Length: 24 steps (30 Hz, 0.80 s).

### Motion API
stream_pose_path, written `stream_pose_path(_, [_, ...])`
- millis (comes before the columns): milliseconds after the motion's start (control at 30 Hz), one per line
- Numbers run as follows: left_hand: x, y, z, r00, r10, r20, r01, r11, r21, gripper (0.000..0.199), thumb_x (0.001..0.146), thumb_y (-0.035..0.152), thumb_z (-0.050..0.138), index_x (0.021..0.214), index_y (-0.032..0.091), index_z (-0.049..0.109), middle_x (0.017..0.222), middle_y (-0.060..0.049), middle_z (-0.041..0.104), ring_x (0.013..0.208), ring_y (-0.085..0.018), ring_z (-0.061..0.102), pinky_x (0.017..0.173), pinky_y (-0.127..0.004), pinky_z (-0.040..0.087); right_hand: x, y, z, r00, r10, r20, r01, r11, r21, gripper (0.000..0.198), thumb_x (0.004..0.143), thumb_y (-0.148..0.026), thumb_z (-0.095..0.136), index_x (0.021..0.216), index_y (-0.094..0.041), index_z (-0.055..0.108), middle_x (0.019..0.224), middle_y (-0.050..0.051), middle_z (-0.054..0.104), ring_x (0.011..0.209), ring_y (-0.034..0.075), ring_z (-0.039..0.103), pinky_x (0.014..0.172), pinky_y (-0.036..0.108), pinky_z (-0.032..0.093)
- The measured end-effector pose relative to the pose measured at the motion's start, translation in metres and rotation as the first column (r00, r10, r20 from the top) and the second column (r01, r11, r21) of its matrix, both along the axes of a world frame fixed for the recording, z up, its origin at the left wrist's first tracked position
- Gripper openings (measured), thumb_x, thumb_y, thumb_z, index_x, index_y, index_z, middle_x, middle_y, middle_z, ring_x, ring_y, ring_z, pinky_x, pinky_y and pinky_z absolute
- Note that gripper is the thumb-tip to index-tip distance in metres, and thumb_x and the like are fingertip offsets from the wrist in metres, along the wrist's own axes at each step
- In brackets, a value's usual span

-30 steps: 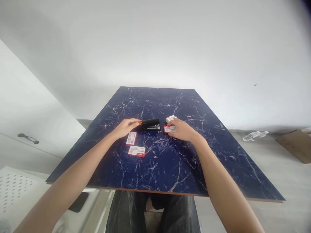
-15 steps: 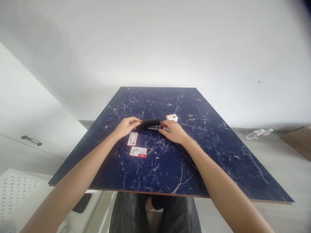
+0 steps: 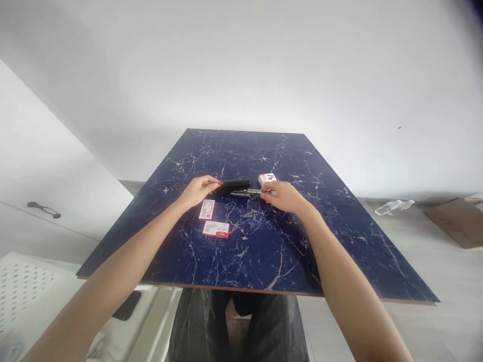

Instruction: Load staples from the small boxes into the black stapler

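A black stapler (image 3: 234, 184) with an orange end lies across the middle of the table. My left hand (image 3: 199, 191) pinches it at that orange end. From its other end a silver metal slide (image 3: 254, 191) sticks out to the right. The fingers of my right hand (image 3: 283, 195) are closed on the slide's outer end. Just beyond the right hand stands a small white box (image 3: 267, 178) with red marks. Something red shows under the right fingers, mostly hidden. Nearer to me lie two flat red-and-white boxes, an upright one (image 3: 207, 209) and a sideways one (image 3: 216, 229).
The dark blue marbled table (image 3: 241, 266) reaches toward the white wall (image 3: 241, 65). A white cabinet (image 3: 45, 166) is on the left. Below the table are a dark phone-like slab (image 3: 127, 305), a plastic bottle (image 3: 388, 207) and a cardboard box (image 3: 456, 221).
My right hand has moved to the right, drawing the metal slide out of the stapler's end. The left hand keeps its hold. The whole view has shifted slightly.
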State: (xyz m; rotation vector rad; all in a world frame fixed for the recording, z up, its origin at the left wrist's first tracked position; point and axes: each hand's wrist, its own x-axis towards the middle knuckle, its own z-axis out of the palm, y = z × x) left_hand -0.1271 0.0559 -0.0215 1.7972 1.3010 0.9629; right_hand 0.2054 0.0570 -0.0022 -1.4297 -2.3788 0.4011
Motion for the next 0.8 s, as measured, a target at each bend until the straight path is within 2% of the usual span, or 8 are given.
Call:
stream_pose_path(200, [-0.001, 0.000, -0.001, 0.999, -0.006, -0.034, 0.006, 1.000, 0.010, 0.035, 0.088, 0.049, 0.064, 0.106, 0.020, 0.071, 0.101, -0.006, 0.076, 0.087, -0.022, 0.070, 0.081, -0.036, 0.056, 0.049, 0.003, 0.016, 0.999, 0.014, 0.042, -0.005, 0.978, -0.210, 0.053, 0.074, -0.055, 0.074, 0.121, -0.030, 0.068, 0.124, 0.006, 0.068, 0.098, 0.027, 0.066, 0.073, 0.032, 0.048])
stream_pose_path(267, [0.001, -0.001, -0.002, 0.998, 0.008, -0.058, -0.006, 0.999, 0.038, 0.033, 0.090, 0.047, 0.061, 0.107, 0.021, 0.070, 0.103, -0.006, 0.075, 0.089, -0.022, 0.070, 0.082, -0.036, 0.056, 0.054, 0.005, 0.015, 0.999, -0.025, 0.031, 0.030, 0.982, -0.188, 0.049, 0.073, -0.056, 0.074, 0.113, -0.029, 0.070, 0.115, 0.006, 0.071, 0.093, 0.027, 0.066, 0.070, 0.031, 0.047])
stream_pose_path(333, [0.005, -0.005, -0.001, 0.994, 0.034, -0.104, -0.025, 0.996, 0.091, 0.031, 0.093, 0.045, 0.058, 0.108, 0.021, 0.070, 0.103, -0.006, 0.075, 0.091, -0.022, 0.070, 0.083, -0.036, 0.056, 0.053, 0.006, 0.012, 0.992, -0.127, -0.028, 0.123, 0.988, -0.094, 0.044, 0.073, -0.058, 0.073, 0.103, -0.025, 0.071, 0.102, 0.006, 0.072, 0.087, 0.026, 0.065, 0.069, 0.032, 0.046])
stream_pose_path(433, [0.011, -0.013, 0.006, 0.980, 0.113, -0.162, -0.063, 0.955, 0.289, 0.028, 0.096, 0.040, 0.054, 0.109, 0.022, 0.070, 0.114, -0.006, 0.072, 0.098, -0.022, 0.069, 0.087, -0.036, 0.055, 0.038, 0.007, 0.009, 0.941, -0.226, -0.250, 0.233, 0.972, 0.000, 0.039, 0.080, -0.057, 0.067, 0.098, -0.021, 0.069, 0.090, 0.006, 0.072, 0.077, 0.023, 0.064, 0.068, 0.033, 0.048])
stream_pose_path(533, [0.016, -0.021, 0.015, 0.966, 0.183, -0.185, -0.073, 0.873, 0.482, 0.024, 0.097, 0.035, 0.053, 0.109, 0.022, 0.070, 0.128, -0.008, 0.065, 0.102, -0.021, 0.067, 0.083, -0.034, 0.056, 0.015, 0.003, 0.010, 0.810, -0.126, -0.573, 0.125, 0.991, -0.041, 0.038, 0.084, -0.049, 0.066, 0.110, -0.022, 0.064, 0.100, 0.007, 0.073, 0.080, 0.021, 0.067, 0.071, 0.034, 0.054])
stream_pose_path(633, [0.020, -0.027, 0.020, 0.957, 0.194, -0.214, -0.048, 0.837, 0.545, 0.023, 0.097, 0.033, 0.053, 0.111, 0.023, 0.068, 0.128, -0.008, 0.064, 0.105, -0.022, 0.065, 0.082, -0.033, 0.056, 0.000, -0.007, 0.018, 0.662, -0.065, -0.747, 0.068, 0.997, -0.027, 0.045, 0.083, -0.046, 0.069, 0.120, -0.022, 0.059, 0.112, 0.009, 0.071, 0.093, 0.023, 0.068, 0.081, 0.038, 0.056])
stream_pose_path(667, [0.021, -0.029, 0.021, 0.957, 0.191, -0.217, -0.041, 0.831, 0.554, 0.023, 0.097, 0.032, 0.053, 0.111, 0.023, 0.068, 0.126, -0.008, 0.065, 0.107, -0.022, 0.065, 0.085, -0.035, 0.056, -0.002, -0.011, 0.022, 0.669, -0.059, -0.741, 0.050, 0.998, -0.034, 0.047, 0.082, -0.046, 0.070, 0.121, -0.022, 0.059, 0.113, 0.009, 0.071, 0.094, 0.024, 0.068, 0.082, 0.039, 0.056])
stream_pose_path(800, [0.024, -0.032, 0.022, 0.958, 0.164, -0.237, -0.006, 0.833, 0.553, 0.023, 0.098, 0.032, 0.051, 0.112, 0.023, 0.067, 0.121, -0.007, 0.068, 0.114, -0.023, 0.062, 0.101, -0.040, 0.048, 0.004, -0.019, 0.035, 0.832, 0.020, -0.555, -0.118, 0.983, -0.141, 0.045, 0.084, -0.043, 0.067, 0.124, -0.022, 0.064, 0.110, 0.008, 0.073, 0.090, 0.023, 0.068, 0.080, 0.038, 0.053])
